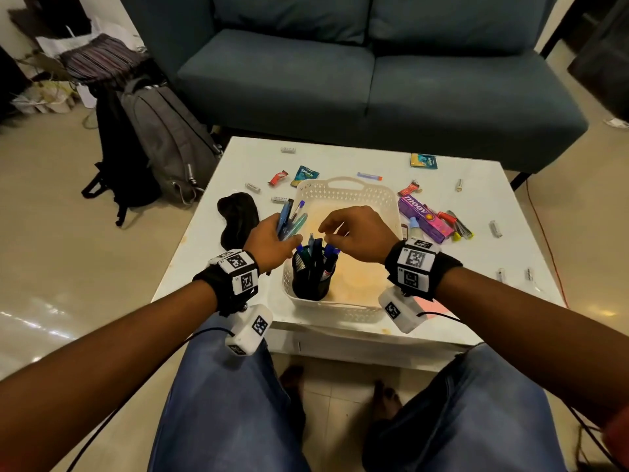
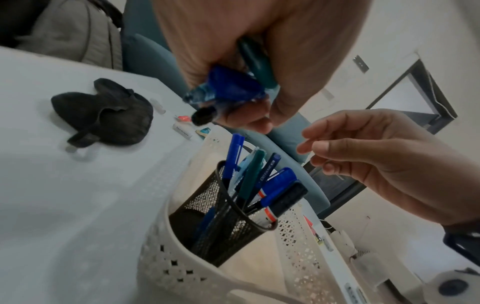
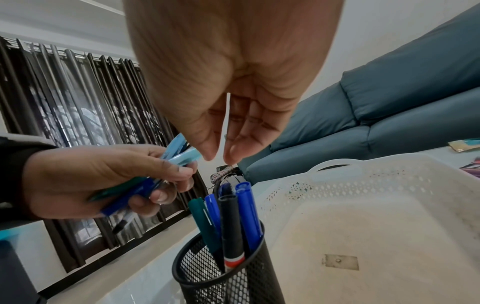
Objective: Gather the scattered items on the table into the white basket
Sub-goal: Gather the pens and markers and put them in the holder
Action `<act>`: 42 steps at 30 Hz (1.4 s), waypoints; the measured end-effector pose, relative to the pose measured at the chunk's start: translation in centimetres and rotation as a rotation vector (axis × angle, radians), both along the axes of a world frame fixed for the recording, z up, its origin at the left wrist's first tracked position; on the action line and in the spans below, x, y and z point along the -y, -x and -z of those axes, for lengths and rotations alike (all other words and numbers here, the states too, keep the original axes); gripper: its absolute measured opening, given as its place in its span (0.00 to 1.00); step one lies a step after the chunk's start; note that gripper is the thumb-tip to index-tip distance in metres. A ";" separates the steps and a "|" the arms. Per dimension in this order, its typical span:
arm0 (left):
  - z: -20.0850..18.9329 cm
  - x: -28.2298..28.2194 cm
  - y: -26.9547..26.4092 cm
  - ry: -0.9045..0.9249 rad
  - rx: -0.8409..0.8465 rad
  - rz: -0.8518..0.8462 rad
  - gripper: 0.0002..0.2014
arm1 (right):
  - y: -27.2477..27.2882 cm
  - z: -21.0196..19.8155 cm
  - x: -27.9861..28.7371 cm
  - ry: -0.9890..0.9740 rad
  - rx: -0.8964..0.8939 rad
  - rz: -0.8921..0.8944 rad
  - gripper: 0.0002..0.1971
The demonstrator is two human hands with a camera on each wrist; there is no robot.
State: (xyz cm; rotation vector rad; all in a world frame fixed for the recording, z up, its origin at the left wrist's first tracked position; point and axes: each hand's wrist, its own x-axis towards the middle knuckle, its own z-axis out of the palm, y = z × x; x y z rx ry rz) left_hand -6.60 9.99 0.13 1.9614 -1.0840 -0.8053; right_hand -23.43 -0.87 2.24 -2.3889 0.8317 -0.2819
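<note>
On the white bench [image 1: 476, 206], above the white basket [image 1: 384, 199] and its mesh cup [image 1: 311, 284], my left grip [image 1: 269, 243] clutches upright pens [image 1: 289, 218], just left of my empty, loosely pinched right grip [image 1: 357, 233].

Dim, warm indoor light in the head view; paler and cooler at both wrists.

The floor [image 1: 41, 311] carries streaky glare at the left, and the white surface [image 1: 476, 212] reflects a soft sheen. Straight lines bow towards the head view's edges. In the left wrist view the held pens [image 2: 228, 90] smear with motion blur, and the near basket rim [image 2: 182, 273] is soft. In the right wrist view the palm [image 3: 228, 61] looms large and blurred, while the mesh pen cup [image 3: 233, 283] is sharp.
</note>
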 end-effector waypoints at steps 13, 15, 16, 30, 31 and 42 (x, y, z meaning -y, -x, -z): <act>3.6 2.0 5.0 0.192 -0.193 -0.168 0.17 | 1.6 1.8 0.4 -0.036 0.085 0.057 0.07; 3.8 2.4 5.5 0.226 -0.199 -0.180 0.16 | 1.8 2.3 0.6 -0.053 0.110 0.091 0.07; 4.0 2.5 5.7 0.246 -0.191 -0.181 0.14 | 1.9 2.5 0.8 -0.064 0.124 0.113 0.07; 5.8 2.5 6.2 0.417 -0.098 -0.198 0.12 | 1.4 5.5 1.2 -0.127 0.146 0.185 0.08; 5.7 2.4 6.1 0.426 -0.119 -0.208 0.13 | 1.3 5.7 1.2 -0.132 0.153 0.184 0.08; 3.8 0.9 2.3 0.442 -0.194 -0.246 0.12 | 0.6 5.4 0.9 -0.199 0.268 0.262 0.11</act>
